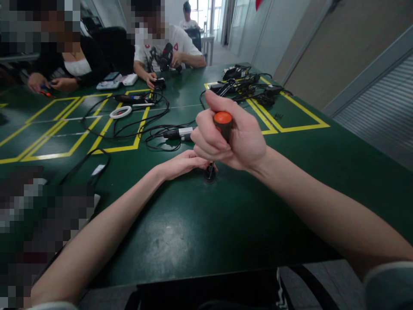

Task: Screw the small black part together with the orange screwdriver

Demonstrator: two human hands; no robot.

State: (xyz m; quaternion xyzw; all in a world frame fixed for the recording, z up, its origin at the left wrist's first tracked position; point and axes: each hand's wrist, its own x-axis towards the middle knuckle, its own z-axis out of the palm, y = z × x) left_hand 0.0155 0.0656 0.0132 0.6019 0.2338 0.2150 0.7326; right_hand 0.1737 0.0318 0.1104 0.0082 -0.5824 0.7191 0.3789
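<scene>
— Where is the right hand (230,137)?

— Raised over the middle of the table (200,232), a little toward the near edge. It is clenched in a fist round the handle of a screwdriver (222,122), and the orange cap of the handle shows between thumb and forefinger.

— How does the tool stand?

— Nearly upright. Its dark shaft runs down from under the fist to a small black part (209,174), which rests on the green surface directly below.

— And the left hand (182,163)?

— It lies low on the table, just left of that part, palm down, with the fingers together and stretched toward it. The fingertips reach the part, but the right fist hides them. I cannot tell whether they pinch it or only lean against it.

— What else lies about?

— Beyond the hands, a black and silver connector (180,133) sits among loose black cables (129,127). Further left a white ring (120,112) lies inside boxes of yellow tape (290,128). Near the far right corner there is a tangled heap of black leads (248,88).

— Anybody else?

— Two people sit along the far edge, well apart from these hands: one in a white T-shirt (167,47) and one in a dark top (93,60). Each has both hands on small items of their own.
</scene>
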